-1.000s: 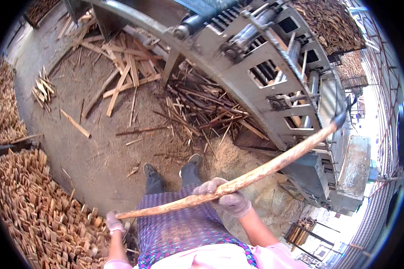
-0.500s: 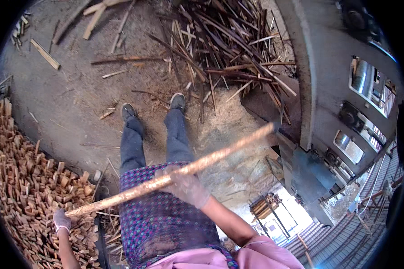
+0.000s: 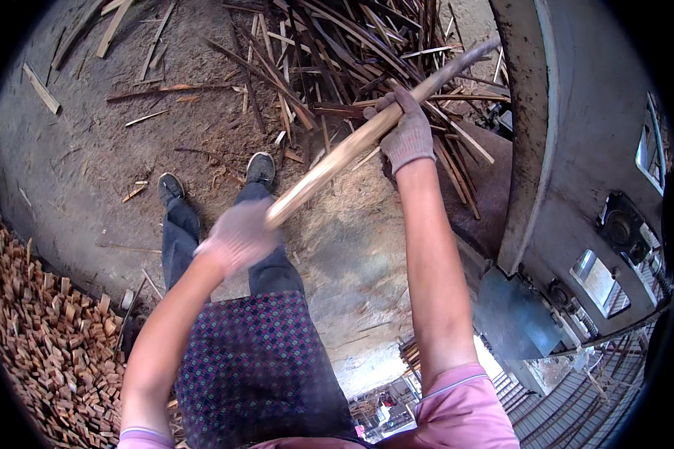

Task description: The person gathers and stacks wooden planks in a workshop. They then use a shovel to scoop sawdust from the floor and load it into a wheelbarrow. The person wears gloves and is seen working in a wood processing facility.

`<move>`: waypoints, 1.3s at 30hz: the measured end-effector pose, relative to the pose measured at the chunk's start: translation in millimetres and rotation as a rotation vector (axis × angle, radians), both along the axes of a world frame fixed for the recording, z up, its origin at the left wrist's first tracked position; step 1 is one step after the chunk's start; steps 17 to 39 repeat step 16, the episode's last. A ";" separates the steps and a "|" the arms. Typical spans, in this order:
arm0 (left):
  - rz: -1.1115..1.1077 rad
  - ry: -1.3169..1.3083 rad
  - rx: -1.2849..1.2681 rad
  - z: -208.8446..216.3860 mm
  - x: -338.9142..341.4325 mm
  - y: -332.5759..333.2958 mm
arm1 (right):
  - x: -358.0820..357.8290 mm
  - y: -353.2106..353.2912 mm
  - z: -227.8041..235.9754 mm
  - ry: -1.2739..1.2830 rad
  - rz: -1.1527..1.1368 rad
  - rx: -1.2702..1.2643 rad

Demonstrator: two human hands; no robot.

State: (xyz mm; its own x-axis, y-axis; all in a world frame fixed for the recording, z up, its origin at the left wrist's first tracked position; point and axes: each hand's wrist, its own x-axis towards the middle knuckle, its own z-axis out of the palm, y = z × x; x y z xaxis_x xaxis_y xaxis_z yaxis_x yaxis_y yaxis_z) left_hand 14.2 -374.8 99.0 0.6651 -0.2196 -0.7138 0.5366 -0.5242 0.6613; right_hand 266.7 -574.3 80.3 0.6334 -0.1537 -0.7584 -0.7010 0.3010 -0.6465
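Note:
A long, pale wooden pole [image 3: 329,166] slants up and to the right in front of me, held in both gloved hands. At its near end, my left hand [image 3: 241,232] is closed around the wood, a little blurred by motion. Farther along, toward the far end, my right hand [image 3: 406,135] grips the pole with the thumb and fingers wrapped about it. The pole's far tip reaches over the edge of a heap of dark wooden strips [image 3: 352,52] lying on the ground.
Stacked short wood pieces [image 3: 49,337] fill the lower left. A large grey machine [image 3: 577,142] with openings stands on the right, a bluish metal plate [image 3: 513,310] at its foot. Loose sticks [image 3: 41,88] lie on the dirt floor [image 3: 75,165] ahead.
The pole has swung away from my body, up and to the right. My left hand has come from the far left to the middle; my right hand now grips farther out.

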 end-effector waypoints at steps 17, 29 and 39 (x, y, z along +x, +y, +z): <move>0.205 0.376 -0.115 53.9 35.3 -105.7 | 50.6 -87.6 -97.3 0.241 0.416 -0.390; 0.205 0.376 -0.115 53.9 35.3 -105.7 | 50.6 -87.6 -97.3 0.241 0.416 -0.390; 0.205 0.376 -0.115 53.9 35.3 -105.7 | 50.6 -87.6 -97.3 0.241 0.416 -0.390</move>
